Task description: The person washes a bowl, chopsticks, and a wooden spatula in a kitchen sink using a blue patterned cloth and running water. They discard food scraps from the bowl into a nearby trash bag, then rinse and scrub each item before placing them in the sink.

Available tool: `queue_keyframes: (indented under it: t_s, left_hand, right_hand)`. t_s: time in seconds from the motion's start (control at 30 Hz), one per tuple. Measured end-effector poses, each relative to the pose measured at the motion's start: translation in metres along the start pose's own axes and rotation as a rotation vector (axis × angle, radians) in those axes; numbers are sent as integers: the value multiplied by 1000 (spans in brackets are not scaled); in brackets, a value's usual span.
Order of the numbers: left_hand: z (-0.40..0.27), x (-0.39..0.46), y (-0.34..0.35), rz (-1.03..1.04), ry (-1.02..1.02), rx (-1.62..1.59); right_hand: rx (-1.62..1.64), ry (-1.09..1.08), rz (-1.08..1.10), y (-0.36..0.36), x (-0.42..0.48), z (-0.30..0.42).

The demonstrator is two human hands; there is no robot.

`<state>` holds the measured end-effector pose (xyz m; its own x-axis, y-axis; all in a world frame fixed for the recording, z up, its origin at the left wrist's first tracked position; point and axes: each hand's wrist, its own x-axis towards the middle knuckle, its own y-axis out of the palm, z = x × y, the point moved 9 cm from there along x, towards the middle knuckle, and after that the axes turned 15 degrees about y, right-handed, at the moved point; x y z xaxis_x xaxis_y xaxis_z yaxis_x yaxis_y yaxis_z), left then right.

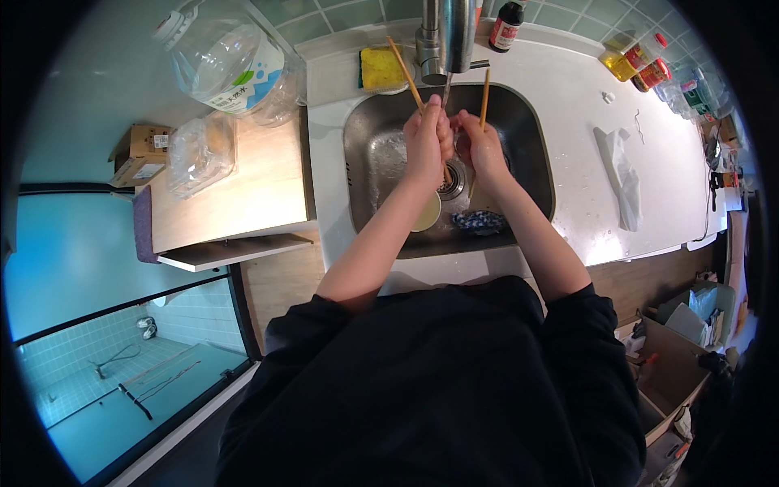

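Both hands are over the stainless steel sink (380, 146), under a thin stream of water from the metal faucet (457, 36). My left hand (428, 143) is closed around a wooden chopstick (404, 70), whose upper end leans to the left and whose lower end points at the drain (451, 182). My right hand (482, 146) holds another wooden chopstick (485, 100), nearly upright in the picture. Below the hands in the sink lie a pale bowl (429, 213), partly hidden by my left forearm, and a dark patterned cloth or scrubber (479, 221).
A yellow sponge (383, 68) lies behind the sink, with a dark sauce bottle (507, 27) beyond the faucet. On the right counter are a crumpled white sheet (622, 179) and an oil bottle (627, 58). A large plastic water bottle (234, 67) stands left.
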<state>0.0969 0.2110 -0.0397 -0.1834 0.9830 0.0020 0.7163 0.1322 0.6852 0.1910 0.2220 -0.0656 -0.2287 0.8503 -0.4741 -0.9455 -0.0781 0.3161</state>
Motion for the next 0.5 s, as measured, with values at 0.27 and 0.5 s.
queue_keyframes:
  t_s: [0.27, 0.5]
  left_hand:
    - [-1, 38, 16, -77, 137, -142]
    - [-2, 63, 21, -104, 59, -224]
  right_hand:
    - [-68, -77, 42, -16, 3, -15]
    - [-118, -73, -43, -46, -7, -25]
